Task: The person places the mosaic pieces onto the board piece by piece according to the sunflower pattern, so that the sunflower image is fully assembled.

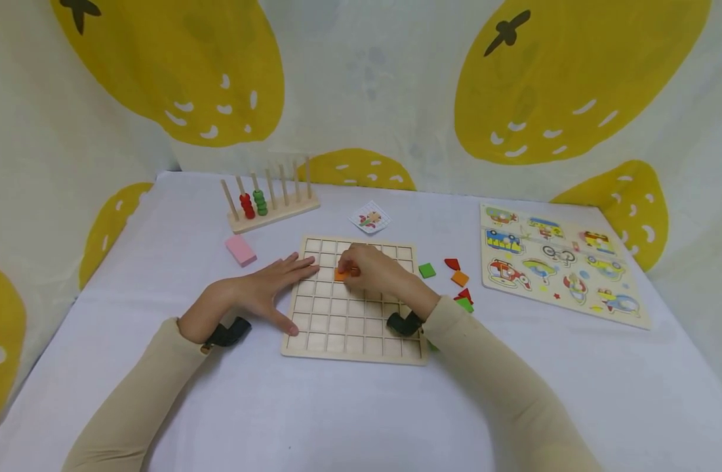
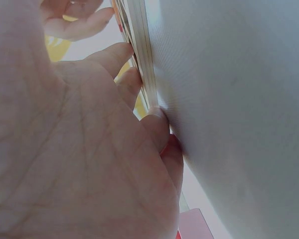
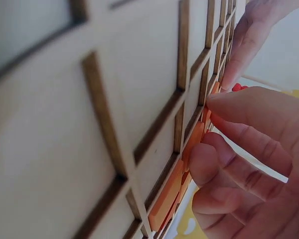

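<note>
A wooden grid board (image 1: pixel 353 357) lies flat on the table. My left hand (image 1: pixel 263 285) rests at its left edge with fingers and thumb spread; in the left wrist view the fingertips touch the board's side (image 2: pixel 148 59). Over the upper middle of the grid, my right hand (image 1: pixel 372 270) pinches a small orange tile (image 1: pixel 340 275) between thumb and fingers, right at the cells. The right wrist view shows other orange tiles (image 3: pixel 167 194) set in cells beside the curled fingers (image 3: pixel 204 162). The hand hides part of these tiles from the head view.
Right of the board lie loose tiles: green (image 1: pixel 427 270), orange (image 1: pixel 460 278) and red (image 1: pixel 452 263). A picture card (image 1: pixel 370 217) lies behind the board. A pegged bead counter (image 1: pixel 275 218), a pink block (image 1: pixel 240 250) and a vehicle puzzle board (image 1: pixel 561 301) stand around it.
</note>
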{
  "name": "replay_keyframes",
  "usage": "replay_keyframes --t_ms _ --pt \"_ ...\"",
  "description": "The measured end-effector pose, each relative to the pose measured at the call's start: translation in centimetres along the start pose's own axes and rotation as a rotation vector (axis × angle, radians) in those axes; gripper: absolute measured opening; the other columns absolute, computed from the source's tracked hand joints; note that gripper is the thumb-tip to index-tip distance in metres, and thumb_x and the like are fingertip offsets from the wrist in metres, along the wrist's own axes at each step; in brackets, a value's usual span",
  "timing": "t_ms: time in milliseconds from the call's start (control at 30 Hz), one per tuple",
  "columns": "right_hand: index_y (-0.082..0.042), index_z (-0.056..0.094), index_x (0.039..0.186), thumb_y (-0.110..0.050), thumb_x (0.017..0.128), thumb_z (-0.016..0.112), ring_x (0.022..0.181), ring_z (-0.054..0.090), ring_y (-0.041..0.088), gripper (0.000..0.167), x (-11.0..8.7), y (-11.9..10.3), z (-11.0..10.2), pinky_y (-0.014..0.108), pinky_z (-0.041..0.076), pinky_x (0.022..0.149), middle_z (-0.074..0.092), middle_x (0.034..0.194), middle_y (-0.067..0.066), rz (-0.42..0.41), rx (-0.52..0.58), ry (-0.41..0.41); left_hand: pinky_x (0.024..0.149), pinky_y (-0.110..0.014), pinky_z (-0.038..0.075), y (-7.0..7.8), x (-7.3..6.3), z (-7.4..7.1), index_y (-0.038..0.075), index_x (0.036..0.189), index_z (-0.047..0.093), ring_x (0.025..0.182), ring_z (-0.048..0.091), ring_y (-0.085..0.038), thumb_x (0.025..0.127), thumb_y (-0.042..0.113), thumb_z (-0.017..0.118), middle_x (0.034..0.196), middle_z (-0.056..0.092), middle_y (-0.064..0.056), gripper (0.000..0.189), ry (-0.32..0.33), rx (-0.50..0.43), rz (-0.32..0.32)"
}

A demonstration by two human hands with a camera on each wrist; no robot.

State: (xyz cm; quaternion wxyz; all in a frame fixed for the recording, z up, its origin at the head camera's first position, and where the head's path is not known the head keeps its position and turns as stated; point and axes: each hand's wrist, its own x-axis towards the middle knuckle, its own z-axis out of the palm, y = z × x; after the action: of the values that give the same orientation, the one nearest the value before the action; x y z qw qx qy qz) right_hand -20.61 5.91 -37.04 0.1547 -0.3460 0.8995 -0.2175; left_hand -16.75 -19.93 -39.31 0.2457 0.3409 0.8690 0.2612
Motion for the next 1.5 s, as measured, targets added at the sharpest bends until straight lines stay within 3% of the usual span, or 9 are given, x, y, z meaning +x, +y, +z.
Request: replay_keyframes --t_ms 200,367,600,900,1200,1400,1500 --pt "-0.004 0.069 0.104 -0.009 0.090 0.068 0.088 0.054 0.021 0.015 -0.5 0.0 -0.1 0.030 0.047 0.079 0.061 0.102 0.008 0.003 0.002 -0.004 0.118 -0.058 0.001 0.1 0.1 0.0 0.006 0.156 0.015 0.148 -0.008 -0.040 0.073 0.046 0.083 0.163 0.005 -0.016 0.114 -0.003 0.001 -0.001" --pt "-0.005 0.070 0.102 -0.011 0.090 0.068 0.095 0.056 0.022 0.013 -1.0 0.2 -0.3 0.034 0.048 0.088 0.064 0.105 0.008 -0.008 0.011 0.022 0.118 -0.057 0.001 0.3 0.1 0.0 0.007 0.156 0.016 0.148 -0.007 -0.040 0.073 0.046 0.083 0.163 0.006 -0.015 0.114 -0.004 0.005 -0.008" --pt "-0.004 0.070 0.099 -0.010 0.090 0.069 0.085 0.054 0.023 0.012 -2.6 1.0 -0.8 0.029 0.048 0.075 0.064 0.096 0.008 0.027 0.079 0.089 0.119 -0.055 0.001 0.3 0.1 0.1 0.011 0.157 0.015 0.149 -0.008 -0.036 0.072 0.049 0.083 0.164 0.005 -0.012 0.116 -0.013 0.008 -0.040" --pt "0.000 0.068 0.102 -0.007 0.090 0.069 0.073 0.056 0.020 0.014 -5.1 2.7 -2.1 0.027 0.048 0.068 0.065 0.097 0.009 0.055 0.170 0.129 0.119 -0.056 0.000 0.4 0.1 0.1 0.010 0.157 0.015 0.149 -0.008 -0.037 0.072 0.047 0.083 0.164 0.004 -0.013 0.116 -0.011 -0.006 -0.041" --pt "-0.001 0.069 0.100 -0.008 0.089 0.068 0.069 0.054 0.021 0.013 -7.5 4.9 -3.0 0.027 0.043 0.061 0.064 0.095 0.008 0.136 0.180 0.170 0.118 -0.057 0.000 0.2 -0.2 0.1 0.009 0.157 0.017 0.149 -0.007 -0.038 0.072 0.047 0.083 0.164 0.005 -0.014 0.114 -0.008 -0.012 -0.047" --pt "0.001 0.068 0.101 -0.002 0.086 0.069 0.074 0.056 0.021 0.015 -9.3 6.7 -3.2 0.028 0.046 0.065 0.066 0.097 0.011 0.171 0.175 0.177 0.119 -0.056 0.000 0.3 -0.2 0.0 0.011 0.157 0.016 0.149 -0.008 -0.036 0.072 0.047 0.083 0.164 0.004 -0.012 0.115 -0.008 -0.008 -0.053" --pt "0.002 0.068 0.102 0.000 0.086 0.069 0.073 0.055 0.021 0.017 -10.3 7.5 -3.5 0.027 0.046 0.060 0.066 0.097 0.014 0.186 0.163 0.179 0.118 -0.057 0.000 0.5 -0.1 0.0 0.010 0.157 0.016 0.149 -0.008 -0.037 0.072 0.046 0.083 0.164 0.004 -0.012 0.114 -0.006 -0.017 -0.047"
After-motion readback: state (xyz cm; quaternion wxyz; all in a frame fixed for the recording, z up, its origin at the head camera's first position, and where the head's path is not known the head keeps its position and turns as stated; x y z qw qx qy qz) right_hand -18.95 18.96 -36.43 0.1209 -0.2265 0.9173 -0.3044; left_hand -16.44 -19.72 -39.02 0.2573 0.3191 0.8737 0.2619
